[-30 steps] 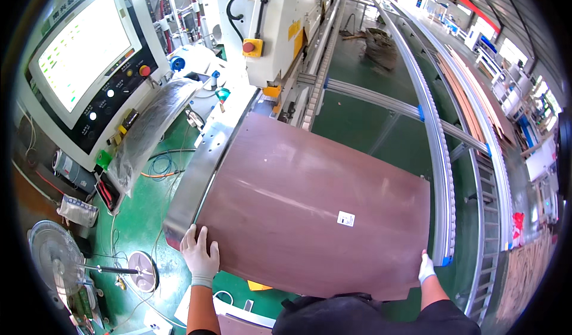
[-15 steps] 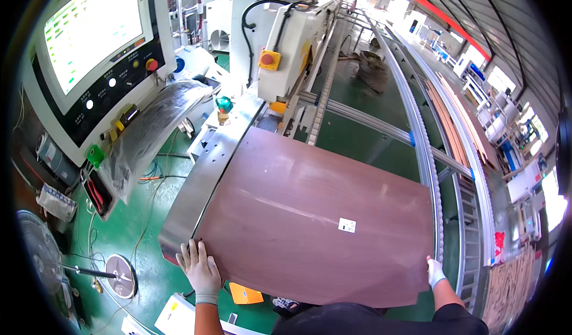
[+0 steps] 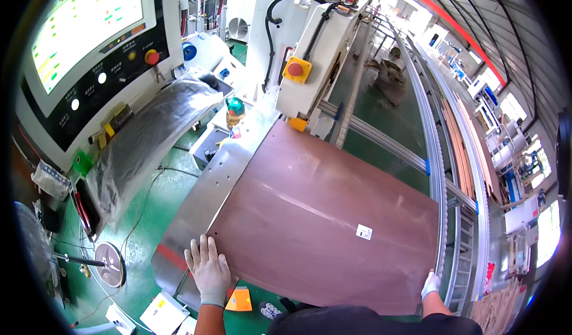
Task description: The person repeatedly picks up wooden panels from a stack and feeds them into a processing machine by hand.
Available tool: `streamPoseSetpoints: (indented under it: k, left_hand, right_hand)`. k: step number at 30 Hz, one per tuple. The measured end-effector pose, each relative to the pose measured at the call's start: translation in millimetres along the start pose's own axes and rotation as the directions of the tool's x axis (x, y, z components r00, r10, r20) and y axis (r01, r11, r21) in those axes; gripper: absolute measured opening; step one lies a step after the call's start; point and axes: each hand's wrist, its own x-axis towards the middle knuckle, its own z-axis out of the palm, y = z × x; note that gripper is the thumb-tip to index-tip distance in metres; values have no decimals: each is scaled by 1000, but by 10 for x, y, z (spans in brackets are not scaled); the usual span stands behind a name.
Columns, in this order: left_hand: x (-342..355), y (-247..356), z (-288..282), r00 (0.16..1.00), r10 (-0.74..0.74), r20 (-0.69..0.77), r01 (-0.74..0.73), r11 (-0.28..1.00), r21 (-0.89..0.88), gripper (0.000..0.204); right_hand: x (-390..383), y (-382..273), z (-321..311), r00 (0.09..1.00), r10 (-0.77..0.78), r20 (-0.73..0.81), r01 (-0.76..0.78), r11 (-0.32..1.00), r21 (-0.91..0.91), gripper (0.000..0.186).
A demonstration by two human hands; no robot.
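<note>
A large reddish-brown panel (image 3: 322, 198) with a small white label (image 3: 364, 232) lies in front of me. Its left edge runs along a grey metal bed (image 3: 208, 186), and its right edge reaches a roller rail. My left hand (image 3: 210, 273), in a pale glove, lies flat with fingers stretched out at the panel's near left corner. At the near right corner my gloved right hand (image 3: 430, 284) grips the panel's edge; its thumb side shows, while the fingers are partly hidden. The panel's far left corner meets the white machine head (image 3: 304, 73).
On the left stands a control console (image 3: 101, 55) with a lit screen. Below it is a plastic-covered shelf (image 3: 149, 126). A red button on a yellow box (image 3: 296, 69) sits on the machine. The roller rail (image 3: 438, 156) runs far back. An orange box (image 3: 239, 300) lies near my feet.
The panel has moved forward along the metal bed, its far left corner now at the machine head. Both hands have gone with it. My view has shifted slightly.
</note>
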Motion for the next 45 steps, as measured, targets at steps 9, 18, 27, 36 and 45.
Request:
streamPoseSetpoints:
  k: [9,18,27,36,45]
  left_hand:
    - [613,392,314,999,-40,12,39,993,109,55]
    - [1462,846,697,998,-8,-62,14,996,84,58]
    - [1686,1057,419,995,-94,-46,102,970,220,64]
    - [1855,902,725,993,-111,-41,118,966,230,64]
    - [1759,846,825,980,-138,-145,148,987,66,62]
  right_hand:
    - [-416,-1210,247,962,131,-240,-147,988,-50,71]
    - [348,-1675,963,971,-194,137,107,873,476,29]
    - [-438,-2597,1081,678,-703,-214,659,711,-247,34]
    - [-2092,-3301,1350,47,-982,183,997,56,45,48]
    - [-2594,-2067,2692,-40,-689,724,759,450,470,51]
